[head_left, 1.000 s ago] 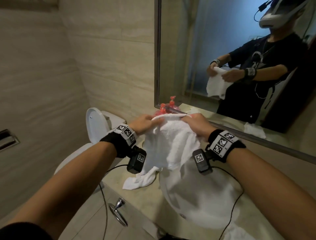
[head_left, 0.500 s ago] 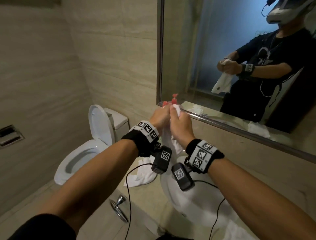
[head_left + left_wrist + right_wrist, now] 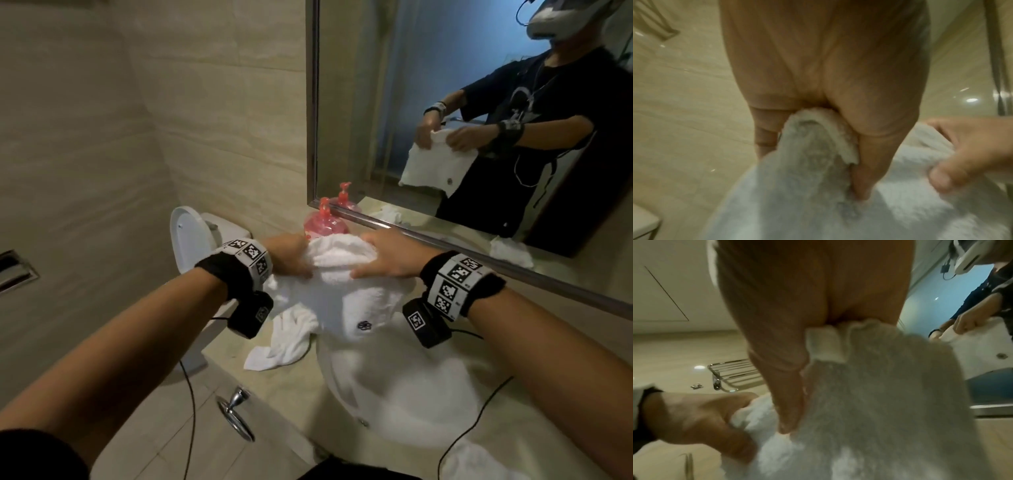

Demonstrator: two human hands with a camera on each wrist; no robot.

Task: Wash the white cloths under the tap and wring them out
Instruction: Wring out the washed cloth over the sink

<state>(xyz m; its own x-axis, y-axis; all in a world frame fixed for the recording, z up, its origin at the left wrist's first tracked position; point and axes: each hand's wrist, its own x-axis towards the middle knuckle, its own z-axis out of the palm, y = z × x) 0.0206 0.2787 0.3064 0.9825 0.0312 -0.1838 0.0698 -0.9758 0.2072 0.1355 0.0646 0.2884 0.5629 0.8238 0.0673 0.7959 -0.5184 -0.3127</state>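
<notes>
A white cloth (image 3: 346, 294) with a small dark logo hangs spread above the white sink basin (image 3: 411, 404). My left hand (image 3: 291, 255) grips its top left edge, and my right hand (image 3: 383, 258) grips the top right edge. In the left wrist view the left hand (image 3: 818, 146) pinches a fold of the cloth (image 3: 818, 203) between thumb and fingers. The right wrist view shows the right hand (image 3: 797, 369) holding the cloth (image 3: 879, 402) the same way. A second white cloth (image 3: 284, 342) lies crumpled on the counter left of the basin. The tap is hidden behind the held cloth.
A pink soap pump bottle (image 3: 323, 222) stands by the mirror (image 3: 445, 120) behind the cloth. A toilet (image 3: 195, 236) with raised lid sits left of the counter (image 3: 281, 383). A chrome towel ring (image 3: 236, 414) hangs on the counter front. Another white cloth (image 3: 479, 460) lies at the lower right.
My hands were pressed together with the cloth bunched up high; they have moved apart and lower, and the cloth now hangs spread between them.
</notes>
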